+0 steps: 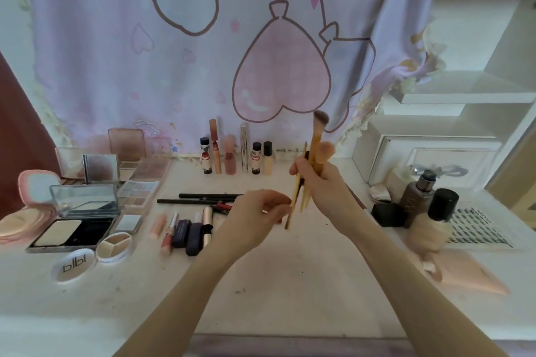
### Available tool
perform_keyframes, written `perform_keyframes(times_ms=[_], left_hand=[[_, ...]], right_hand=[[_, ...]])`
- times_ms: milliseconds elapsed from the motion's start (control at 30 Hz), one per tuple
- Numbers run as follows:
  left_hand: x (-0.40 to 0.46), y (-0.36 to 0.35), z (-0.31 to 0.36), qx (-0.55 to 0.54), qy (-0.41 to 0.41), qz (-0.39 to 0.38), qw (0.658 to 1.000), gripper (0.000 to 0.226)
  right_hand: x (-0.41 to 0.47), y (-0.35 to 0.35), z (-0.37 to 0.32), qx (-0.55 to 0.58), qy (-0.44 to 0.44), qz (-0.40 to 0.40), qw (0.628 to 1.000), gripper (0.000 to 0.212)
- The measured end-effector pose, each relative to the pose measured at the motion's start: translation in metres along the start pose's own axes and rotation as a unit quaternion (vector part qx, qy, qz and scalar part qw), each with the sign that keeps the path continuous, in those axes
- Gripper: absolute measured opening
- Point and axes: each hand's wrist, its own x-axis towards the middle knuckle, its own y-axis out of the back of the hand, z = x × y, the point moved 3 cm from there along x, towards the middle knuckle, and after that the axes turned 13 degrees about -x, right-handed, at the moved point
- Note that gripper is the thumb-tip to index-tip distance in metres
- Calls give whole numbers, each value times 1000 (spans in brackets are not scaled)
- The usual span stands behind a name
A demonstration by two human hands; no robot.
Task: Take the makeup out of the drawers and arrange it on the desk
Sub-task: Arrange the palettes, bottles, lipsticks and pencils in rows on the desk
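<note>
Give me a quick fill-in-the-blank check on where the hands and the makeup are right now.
1. The bundle of makeup brushes is gripped in the ____ hand.
2. The brushes point bristles ____.
3. The left hand pinches the lower end of one thin ____.
4. The two black pencils lie ____ on the desk.

Missing words: right; up; brush; flat

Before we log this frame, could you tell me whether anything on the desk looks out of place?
Mostly tidy. The beige foundation bottle at right looks tilted beside the upright brown bottle, over a crumpled peach cloth.
</note>
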Motion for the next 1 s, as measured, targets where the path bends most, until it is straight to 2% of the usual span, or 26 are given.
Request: perform_keyframes(times_ms=[200,333,433,567,700,767,867,933,1000], left_hand=[[-20,-16,-28,39,4,-3,999,24],[-30,-32,-30,56,-23,-30,998,35],[-30,-40,-29,48,-28,-20,998,40],[-25,-48,-28,40,1,13,999,36],[-17,-55,-25,49,15,15,999,31],[-14,-58,-24,47,21,1,999,28],[-13,-56,-22,19,20,-2,1000,22],[-14,-52,-21,-32,34,-15,999,14],[-14,-48,-19,-96,66,-25,993,9]], right_hand=[[-7,6,18,85,-18,11,996,23],[-11,2,26,46,-22,10,999,22],[-13,-2,28,36,-22,5,999,20],[-17,-7,32,12,-13,-12,1000,13],[-18,-8,36,28,-28,-17,999,18],[-17,-6,38,61,-37,-26,997,19],[-13,-4,38,209,-61,-66,974,19],[-9,-3,35,278,-81,-95,953,16],[-5,-3,30,295,-101,-114,943,12]])
